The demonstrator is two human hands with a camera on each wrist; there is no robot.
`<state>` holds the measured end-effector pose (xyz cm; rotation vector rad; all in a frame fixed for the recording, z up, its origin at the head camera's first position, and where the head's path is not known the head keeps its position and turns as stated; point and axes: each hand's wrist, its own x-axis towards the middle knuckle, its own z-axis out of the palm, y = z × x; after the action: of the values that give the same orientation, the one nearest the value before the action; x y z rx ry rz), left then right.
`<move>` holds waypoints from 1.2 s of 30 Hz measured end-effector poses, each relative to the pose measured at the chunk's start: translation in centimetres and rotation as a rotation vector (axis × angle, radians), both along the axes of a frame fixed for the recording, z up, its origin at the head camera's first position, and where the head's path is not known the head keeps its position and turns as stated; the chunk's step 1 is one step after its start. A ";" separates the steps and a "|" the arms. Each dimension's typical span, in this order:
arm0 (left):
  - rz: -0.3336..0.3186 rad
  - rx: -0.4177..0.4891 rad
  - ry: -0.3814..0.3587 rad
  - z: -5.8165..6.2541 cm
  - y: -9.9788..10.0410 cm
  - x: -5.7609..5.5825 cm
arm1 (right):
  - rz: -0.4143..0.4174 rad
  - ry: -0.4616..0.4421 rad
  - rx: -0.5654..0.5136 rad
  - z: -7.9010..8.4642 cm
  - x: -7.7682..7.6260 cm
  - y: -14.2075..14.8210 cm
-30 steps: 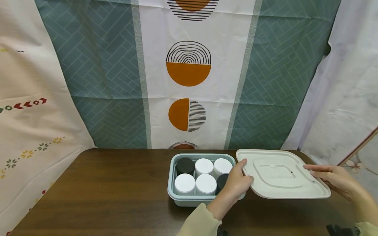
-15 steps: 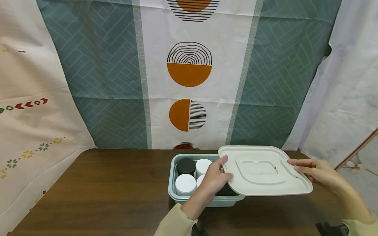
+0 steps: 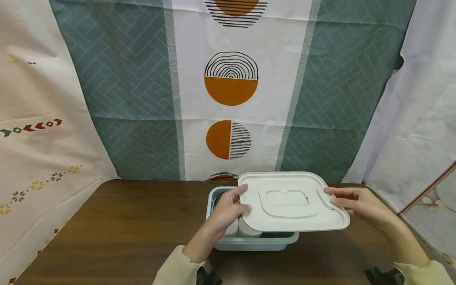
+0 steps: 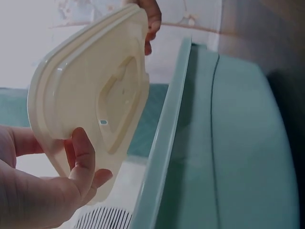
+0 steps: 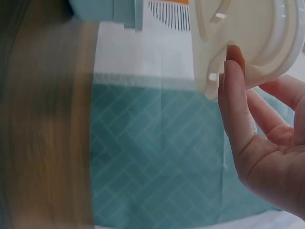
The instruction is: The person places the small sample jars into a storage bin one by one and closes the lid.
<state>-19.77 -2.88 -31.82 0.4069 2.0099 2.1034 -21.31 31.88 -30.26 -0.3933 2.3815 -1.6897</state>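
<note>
A white rectangular lid (image 3: 288,202) with rounded corners is held up over a pale blue plastic bin (image 3: 256,244). At the lid's left edge my left hand (image 3: 226,209) pinches it, thumb on top and fingers beneath. My right hand (image 3: 360,204) grips the opposite edge the same way. Two white-capped jars (image 3: 248,229) show under the lid's near left corner; the rest of the bin's inside is hidden by lid and hand. In the left wrist view the lid (image 4: 95,90) stands apart from the bin's rim (image 4: 164,143). The right wrist view shows fingers (image 5: 236,95) against the lid's underside.
The bin stands on a dark brown wooden table (image 3: 117,229), near its back edge. Behind the table hangs a green and white patterned cloth (image 3: 231,166). Pale cloths hang at the left (image 3: 46,158) and the right (image 3: 409,138).
Both hands have carried the lid leftward, from beside the bin to above it. The jars, several of which showed before, are now mostly covered in the head view.
</note>
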 end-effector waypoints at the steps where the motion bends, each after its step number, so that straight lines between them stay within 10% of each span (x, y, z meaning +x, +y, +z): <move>1: -0.002 -0.007 0.004 0.0 -0.5 0.0 | 0.010 0.005 0.008 0.0 0.0 -0.3; 13: 0.112 -0.080 0.026 0.0 -5.1 0.1 | 0.025 0.058 0.172 0.1 -0.5 -4.9; 36: 0.333 -0.056 0.027 -1.3 -9.3 0.1 | 0.050 0.059 0.096 -0.4 -1.6 -10.0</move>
<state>-19.65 -12.14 -33.08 0.0948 2.2792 2.2265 -22.90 21.90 -30.69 -0.4886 2.4610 -1.5566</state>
